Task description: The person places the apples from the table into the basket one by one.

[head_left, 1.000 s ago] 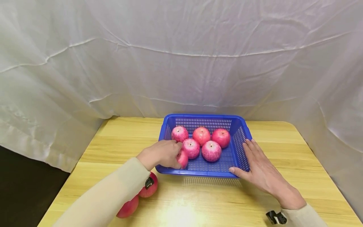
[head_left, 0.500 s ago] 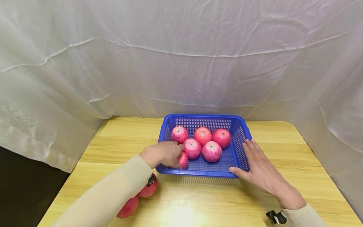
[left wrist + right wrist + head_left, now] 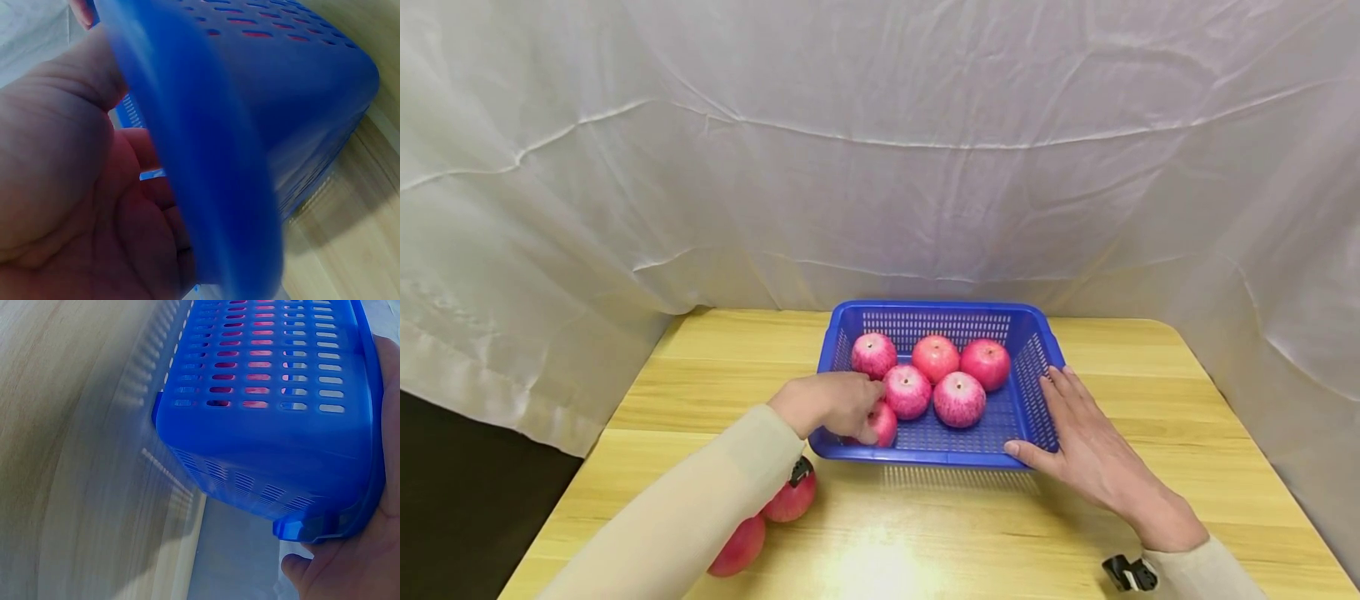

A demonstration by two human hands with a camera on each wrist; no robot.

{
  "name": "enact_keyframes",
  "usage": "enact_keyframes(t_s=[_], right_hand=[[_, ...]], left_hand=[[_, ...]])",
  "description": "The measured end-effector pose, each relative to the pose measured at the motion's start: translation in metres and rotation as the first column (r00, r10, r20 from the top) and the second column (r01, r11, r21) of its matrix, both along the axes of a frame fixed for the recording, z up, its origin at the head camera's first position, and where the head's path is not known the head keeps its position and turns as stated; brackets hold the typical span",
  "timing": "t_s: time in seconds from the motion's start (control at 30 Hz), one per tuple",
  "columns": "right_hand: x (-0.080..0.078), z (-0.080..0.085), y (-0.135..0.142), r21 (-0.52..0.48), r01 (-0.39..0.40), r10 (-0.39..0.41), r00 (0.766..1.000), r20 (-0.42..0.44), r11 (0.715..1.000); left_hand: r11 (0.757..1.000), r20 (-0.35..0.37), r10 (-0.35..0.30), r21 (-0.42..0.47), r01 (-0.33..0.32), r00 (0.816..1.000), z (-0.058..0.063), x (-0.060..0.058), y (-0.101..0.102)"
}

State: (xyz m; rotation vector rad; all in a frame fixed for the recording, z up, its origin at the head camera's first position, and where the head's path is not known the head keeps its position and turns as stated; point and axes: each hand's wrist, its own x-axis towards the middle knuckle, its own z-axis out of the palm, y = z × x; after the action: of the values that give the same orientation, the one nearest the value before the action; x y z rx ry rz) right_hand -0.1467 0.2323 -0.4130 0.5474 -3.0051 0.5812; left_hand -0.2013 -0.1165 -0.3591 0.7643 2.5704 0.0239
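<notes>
A blue plastic basket with slotted walls stands on the wooden table and holds several red apples. My left hand reaches over its left rim, thumb and fingers about an apple in the near left corner. In the left wrist view the palm lies beside the blue rim, while the fingertips and apple are hidden. At the opposite end my right hand rests along the right rim with straight fingers, its thumb at the front corner. The right wrist view shows that hand against the rim.
Two more apples, one nearer the basket and one closer to me, lie on the table, partly behind my left sleeve. A pale cloth hangs behind the table and at both sides.
My left hand has shifted slightly at the near left apple. The neighbouring apples have nudged a little to the right. The right hand and basket stay in place.
</notes>
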Motion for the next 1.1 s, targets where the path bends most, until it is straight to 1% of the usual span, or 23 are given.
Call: enact_keyframes(t_s=[0.2,0.5,0.6,0.97,1.1], right_hand=[[0.0007,0.0001,-0.0003,-0.003,0.0,0.0,1.0,-0.004,1.0],[0.0005,0.0016,-0.0028,-0.004,0.003,-0.003,1.0,0.004,1.0],[0.0002,0.0021,-0.0037,-0.001,0.006,-0.006,1.0,0.007,1.0],[0.0004,0.0007,-0.003,0.005,0.013,-0.013,1.0,-0.007,1.0],[0.0007,0.0003,-0.0033,0.006,0.015,-0.015,1.0,-0.005,1.0]], left_hand=[[1.0,-0.009,0.027,0.012,-0.027,1.0,-0.0007,-0.0008,0.0009],[0.996,0.01,0.084,-0.004,-0.084,0.996,0.0008,0.0012,0.0008],[0.996,0.005,0.094,-0.008,-0.094,0.996,0.0014,0.0021,0.0005],[0.997,-0.043,0.068,-0.029,-0.069,0.997,0.0015,0.003,0.0023],[0.997,-0.039,0.07,-0.03,-0.071,0.997,0.0012,0.0033,0.0023]])
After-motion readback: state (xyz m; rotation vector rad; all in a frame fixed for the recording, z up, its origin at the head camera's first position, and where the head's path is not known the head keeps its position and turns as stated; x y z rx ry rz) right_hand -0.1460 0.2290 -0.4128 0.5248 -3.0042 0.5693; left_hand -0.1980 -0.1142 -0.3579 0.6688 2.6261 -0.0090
